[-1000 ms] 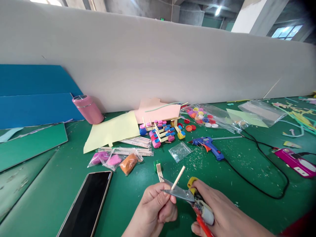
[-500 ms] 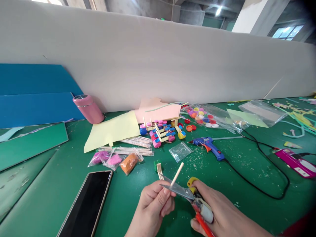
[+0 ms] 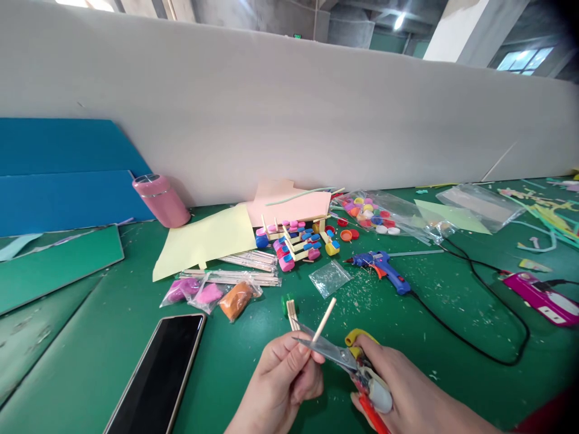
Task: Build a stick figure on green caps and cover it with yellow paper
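Between the thumb and fingers of my left hand (image 3: 284,374) is a light wooden stick (image 3: 329,312), tilted up to the right. My right hand (image 3: 402,380) grips scissors (image 3: 337,354) with a yellow and a red handle. Their blades are parted and lie around the stick, just above my left fingertips. Behind my left hand several short wooden sticks (image 3: 292,313) stand beside a green piece (image 3: 284,303); their lower ends are hidden by the hand. Farther back are small assemblies (image 3: 296,244) of sticks with pink and blue caps.
A phone (image 3: 158,367) lies at the left, near bagged clay (image 3: 236,301) and bagged sticks (image 3: 253,277). A blue glue gun (image 3: 382,268) rests at the right, its cord curving behind my right hand. Farther back are a pink bottle (image 3: 161,201) and bagged caps (image 3: 371,214).
The scissors' yellow handle and my right hand have shifted very slightly. The stick stays between the blades, and my left hand has barely moved.
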Demonstrator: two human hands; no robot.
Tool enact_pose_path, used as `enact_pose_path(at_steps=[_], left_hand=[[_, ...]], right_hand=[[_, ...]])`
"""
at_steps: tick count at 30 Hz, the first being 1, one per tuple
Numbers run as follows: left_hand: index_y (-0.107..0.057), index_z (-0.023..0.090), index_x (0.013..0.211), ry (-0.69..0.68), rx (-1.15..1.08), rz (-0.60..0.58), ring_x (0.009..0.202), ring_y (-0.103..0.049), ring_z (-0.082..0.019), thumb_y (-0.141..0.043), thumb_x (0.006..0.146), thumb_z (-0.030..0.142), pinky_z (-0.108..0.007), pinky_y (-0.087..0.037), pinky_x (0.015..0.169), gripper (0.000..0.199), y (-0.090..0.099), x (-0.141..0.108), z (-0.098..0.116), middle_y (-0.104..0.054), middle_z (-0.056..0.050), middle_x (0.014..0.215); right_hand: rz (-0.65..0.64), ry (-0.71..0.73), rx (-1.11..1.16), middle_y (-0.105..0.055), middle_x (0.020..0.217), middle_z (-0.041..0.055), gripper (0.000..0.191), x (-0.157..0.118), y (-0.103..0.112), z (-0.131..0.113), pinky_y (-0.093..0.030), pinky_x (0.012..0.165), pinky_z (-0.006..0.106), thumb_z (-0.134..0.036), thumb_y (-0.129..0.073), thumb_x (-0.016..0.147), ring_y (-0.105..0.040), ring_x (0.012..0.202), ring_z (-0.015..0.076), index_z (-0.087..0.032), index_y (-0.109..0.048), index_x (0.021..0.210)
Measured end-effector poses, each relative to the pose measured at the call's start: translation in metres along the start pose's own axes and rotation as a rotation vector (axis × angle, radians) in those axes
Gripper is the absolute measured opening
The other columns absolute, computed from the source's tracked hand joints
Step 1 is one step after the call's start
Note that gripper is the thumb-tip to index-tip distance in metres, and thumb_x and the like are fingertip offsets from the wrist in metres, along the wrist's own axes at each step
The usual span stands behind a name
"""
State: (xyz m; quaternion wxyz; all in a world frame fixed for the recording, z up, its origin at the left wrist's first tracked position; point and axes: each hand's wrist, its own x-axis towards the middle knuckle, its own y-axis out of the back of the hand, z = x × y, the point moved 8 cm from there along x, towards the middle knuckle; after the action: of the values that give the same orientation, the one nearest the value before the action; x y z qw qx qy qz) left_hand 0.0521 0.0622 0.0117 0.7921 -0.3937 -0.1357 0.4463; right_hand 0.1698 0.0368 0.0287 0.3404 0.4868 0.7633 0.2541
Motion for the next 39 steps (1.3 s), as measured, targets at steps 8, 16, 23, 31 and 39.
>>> enact_pose_path(at_steps=[8,16,23,31,39], left_hand=[[-0.062,0.012,0.073,-0.067,0.255,0.099,0.042,-0.027,-0.005,-0.058,0.080,0.036,-0.023,-0.017,0.047,0.025,0.010,0.000,0.002,-0.034,0.007,0.041],[-0.059,0.015,0.069,-0.149,-0.078,0.071,0.040,-0.019,-0.005,-0.048,0.085,0.028,-0.020,-0.022,0.046,0.023,0.006,-0.003,0.036,-0.024,0.009,0.040],[-0.058,0.014,0.077,-0.206,0.031,0.364,0.042,-0.026,-0.005,-0.045,0.087,0.030,-0.021,-0.025,0.047,0.023,0.024,-0.015,0.046,-0.034,0.007,0.041],[-0.057,0.015,0.080,-0.027,0.118,0.313,0.045,-0.039,-0.006,-0.055,0.082,0.033,-0.018,-0.026,0.044,0.018,0.003,-0.019,-0.001,-0.057,0.000,0.053],[-0.061,0.014,0.075,-0.086,0.235,0.273,0.049,-0.049,-0.011,-0.056,0.079,0.039,-0.022,-0.038,0.047,0.025,-0.012,-0.014,-0.011,-0.058,-0.001,0.051]], right_hand=[[0.026,-0.049,-0.051,-0.056,0.077,0.0032,0.027,0.003,0.004,0.001,-0.043,0.060,0.029,-0.030,-0.058,0.067,-0.054,0.066,0.0188,-0.020,-0.044,0.086],[0.067,-0.019,0.031,-0.055,0.077,0.0002,0.023,-0.007,0.017,0.003,-0.045,0.056,0.025,-0.026,-0.058,0.071,-0.054,0.062,0.0149,-0.022,-0.044,0.090],[0.236,-0.115,-0.219,-0.058,0.102,0.0120,0.036,-0.010,0.033,0.053,-0.047,0.078,0.041,-0.029,-0.055,0.074,-0.058,0.090,0.0261,-0.016,-0.050,0.107],[0.400,0.094,-0.131,-0.055,0.112,0.0099,0.028,-0.015,0.056,0.021,-0.044,0.089,0.039,-0.032,-0.052,0.082,-0.052,0.105,0.0242,-0.021,-0.053,0.107],[0.171,0.263,0.759,-0.054,0.096,0.0039,0.023,0.014,0.002,-0.050,-0.052,0.049,0.021,-0.033,-0.041,0.090,-0.054,0.053,0.0067,-0.019,-0.060,0.094]])
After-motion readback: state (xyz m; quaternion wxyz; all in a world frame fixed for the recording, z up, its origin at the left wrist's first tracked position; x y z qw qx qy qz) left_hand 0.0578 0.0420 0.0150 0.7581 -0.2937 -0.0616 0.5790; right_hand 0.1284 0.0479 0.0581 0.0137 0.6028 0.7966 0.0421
